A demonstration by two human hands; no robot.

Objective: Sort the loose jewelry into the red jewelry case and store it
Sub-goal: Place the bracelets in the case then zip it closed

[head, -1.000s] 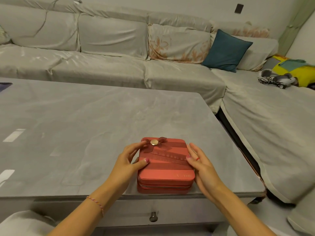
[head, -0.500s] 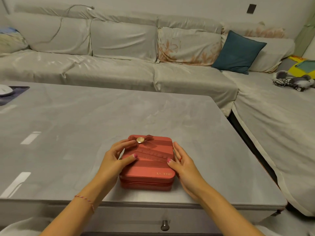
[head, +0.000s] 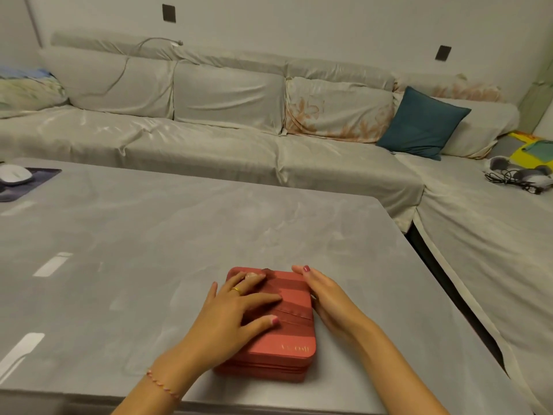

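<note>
The red jewelry case (head: 294, 333) lies closed on the grey table (head: 149, 250), near its front edge. My left hand (head: 236, 310) rests flat on the lid with its fingers spread and straight; a gold ring shows on one finger. My right hand (head: 326, 298) lies along the case's right side, fingers straight and pointing away from me. The gold clasp on the lid is hidden under my left fingers. No loose jewelry is visible on the table.
A white mouse (head: 15, 174) on a dark pad (head: 33, 182) sits at the table's far left. A grey sofa (head: 269, 151) wraps behind and to the right, with a teal cushion (head: 422, 124) and a headset with cables (head: 520, 175).
My left hand has moved from the case's left edge up onto the lid, covering the clasp. My right hand stays along the right side. The camera has tilted upward.
</note>
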